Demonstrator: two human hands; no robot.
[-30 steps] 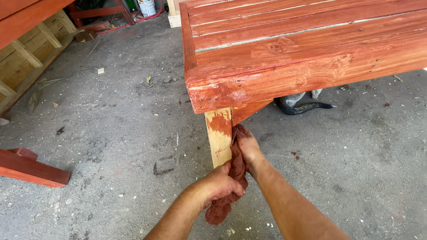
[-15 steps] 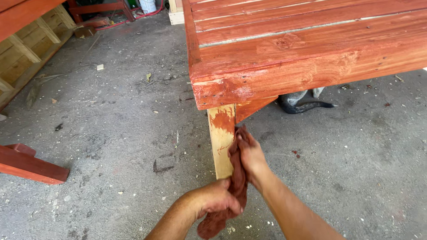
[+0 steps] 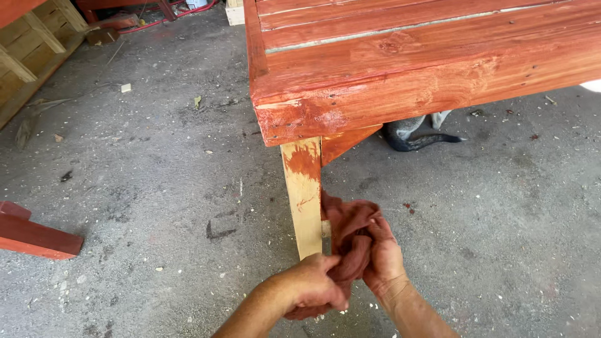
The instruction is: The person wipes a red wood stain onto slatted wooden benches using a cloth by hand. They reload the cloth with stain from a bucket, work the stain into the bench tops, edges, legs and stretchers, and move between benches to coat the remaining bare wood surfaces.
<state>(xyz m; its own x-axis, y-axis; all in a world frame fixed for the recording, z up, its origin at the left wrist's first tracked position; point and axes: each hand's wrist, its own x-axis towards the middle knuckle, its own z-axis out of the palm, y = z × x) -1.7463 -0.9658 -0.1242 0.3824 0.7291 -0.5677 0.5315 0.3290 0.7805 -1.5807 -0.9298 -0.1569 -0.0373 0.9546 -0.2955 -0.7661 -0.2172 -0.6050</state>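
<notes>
Hands, left [image 3: 313, 283] and right [image 3: 383, 263], clench crumpled red-stained rag [image 3: 348, 235] beside bare wooden leg [image 3: 304, 200].

Both hands, left [image 3: 313, 285] and right [image 3: 383, 263], squeeze a red rag [image 3: 348, 241] beside the bare wooden leg [image 3: 303, 200].

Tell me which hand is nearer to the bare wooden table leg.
Left. The left hand sits just below and against the foot of the table leg, gripping the red rag. The right hand holds the rag further right, with cloth between it and the leg.
</notes>
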